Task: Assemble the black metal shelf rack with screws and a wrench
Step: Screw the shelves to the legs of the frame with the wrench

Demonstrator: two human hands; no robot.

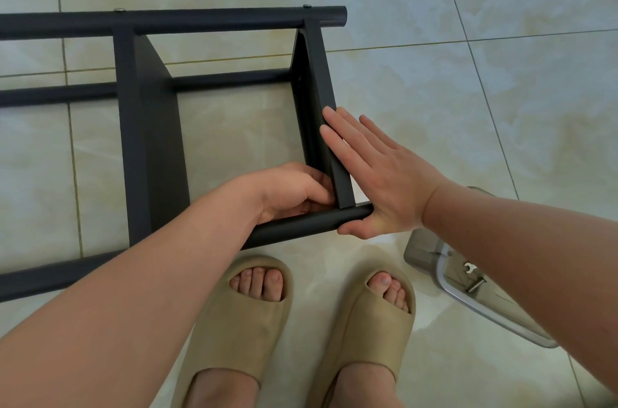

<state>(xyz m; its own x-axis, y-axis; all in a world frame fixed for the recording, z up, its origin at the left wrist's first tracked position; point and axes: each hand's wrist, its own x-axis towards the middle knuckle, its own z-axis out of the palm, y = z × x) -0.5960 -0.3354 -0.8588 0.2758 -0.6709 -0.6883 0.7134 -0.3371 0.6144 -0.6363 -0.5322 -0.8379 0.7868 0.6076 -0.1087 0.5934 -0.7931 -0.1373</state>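
The black metal shelf rack (150,126) lies on its side on the tiled floor, with two flat shelf panels standing between long round tubes. My right hand (378,177) lies flat with straight fingers against the outer face of the right shelf panel (319,80), its thumb under the end of the near tube (301,227). My left hand (294,190) is curled at the inner corner where that panel meets the near tube; what its fingertips pinch is hidden. Two screw heads (307,6) show on the far tube.
A clear plastic tray (431,250) sits on the floor at the right, partly under my right forearm, holding a small wrench (470,268) and a bolt (476,284). My feet in tan slippers (254,314) stand just below the near tube. A white baseboard runs along the top.
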